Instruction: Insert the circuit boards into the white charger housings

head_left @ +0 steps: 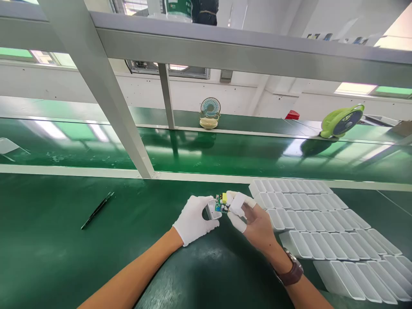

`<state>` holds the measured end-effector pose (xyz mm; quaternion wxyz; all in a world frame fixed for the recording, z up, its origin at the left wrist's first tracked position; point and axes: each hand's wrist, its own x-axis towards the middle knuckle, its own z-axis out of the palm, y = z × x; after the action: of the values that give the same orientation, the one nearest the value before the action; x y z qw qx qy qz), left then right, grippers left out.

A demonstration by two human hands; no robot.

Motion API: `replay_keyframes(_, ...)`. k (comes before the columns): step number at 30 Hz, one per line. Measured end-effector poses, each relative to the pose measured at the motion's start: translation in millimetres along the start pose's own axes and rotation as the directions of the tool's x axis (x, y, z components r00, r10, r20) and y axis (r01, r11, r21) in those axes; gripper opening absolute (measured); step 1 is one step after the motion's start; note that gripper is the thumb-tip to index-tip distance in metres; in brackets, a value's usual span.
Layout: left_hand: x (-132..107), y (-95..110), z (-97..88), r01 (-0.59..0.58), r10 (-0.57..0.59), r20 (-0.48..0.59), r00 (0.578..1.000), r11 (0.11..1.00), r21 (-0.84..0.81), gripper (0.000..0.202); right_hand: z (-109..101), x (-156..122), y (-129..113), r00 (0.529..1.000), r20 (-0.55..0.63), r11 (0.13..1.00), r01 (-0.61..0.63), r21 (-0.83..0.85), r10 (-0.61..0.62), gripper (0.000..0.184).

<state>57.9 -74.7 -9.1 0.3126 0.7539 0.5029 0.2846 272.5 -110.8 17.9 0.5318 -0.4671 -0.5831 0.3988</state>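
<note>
My left hand (196,219), in a white glove, is closed around a small white plastic case (212,210) whose open end faces right. My right hand (254,219), with white covers on its fingertips, grips a white cap (237,203). A green circuit board (221,203) with a yellow component sticks out of the cap toward the case's opening, its left end at the case's rim. Both hands are close together above the green work surface (154,253). The palm side of the left fingers is partly hidden.
Rows of open white plastic cases (309,223) stand at the right, close to my right forearm. A dark pen-like tool (97,210) lies on the left. Beyond a pale rail runs a green conveyor belt (199,150). Metal posts (119,111), a small fan (210,112) and a green fan (341,121) stand farther back.
</note>
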Motion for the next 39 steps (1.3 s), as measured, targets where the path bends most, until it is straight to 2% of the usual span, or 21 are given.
replay_keyframes(2,-2.5,-0.2,-4.4,-0.076,0.075,-0.025,0.997,0.996,-0.035,0.061,-5.3,-3.3,-2.4,0.998,0.04,0.99,0.043,-0.135,-0.038,0.052)
replay_keyframes(5,-9.0,-4.3,-13.9,-0.109,0.11,0.004,0.994,0.984,-0.141,0.065,-12.8,-7.2,-4.4,0.987,0.121,0.951,0.133,-0.278,-0.103,0.057)
replay_keyframes(12,-16.3,-18.3,-19.5,-0.19,0.201,0.078,0.977,0.973,-0.133,0.084,-18.6,-11.6,0.5,0.914,0.335,0.847,0.356,-0.395,-0.228,0.065)
replay_keyframes(15,-17.1,-20.8,-17.8,-0.206,0.216,0.085,0.973,0.972,-0.112,0.088,-17.7,-12.6,0.6,0.885,0.401,0.823,0.403,-0.4,-0.238,0.069)
replay_keyframes(24,-18.5,-18.4,-18.3,-0.256,0.258,0.046,0.965,0.966,-0.034,0.091,-11.9,-16.1,8.9,0.849,0.454,0.78,0.47,-0.414,-0.271,0.071)
replay_keyframes(30,-17.3,-15.8,-20.0,-0.265,0.265,0.041,0.963,0.964,-0.01,0.088,-10.8,-17.4,11.7,0.837,0.466,0.757,0.497,-0.424,-0.288,0.08)
replay_keyframes(39,-18.5,-17.7,-18.2,-0.294,0.293,0.036,0.956,0.956,0.021,0.087,-7.2,-16.2,11.7,0.822,0.477,0.728,0.529,-0.436,-0.311,0.073)
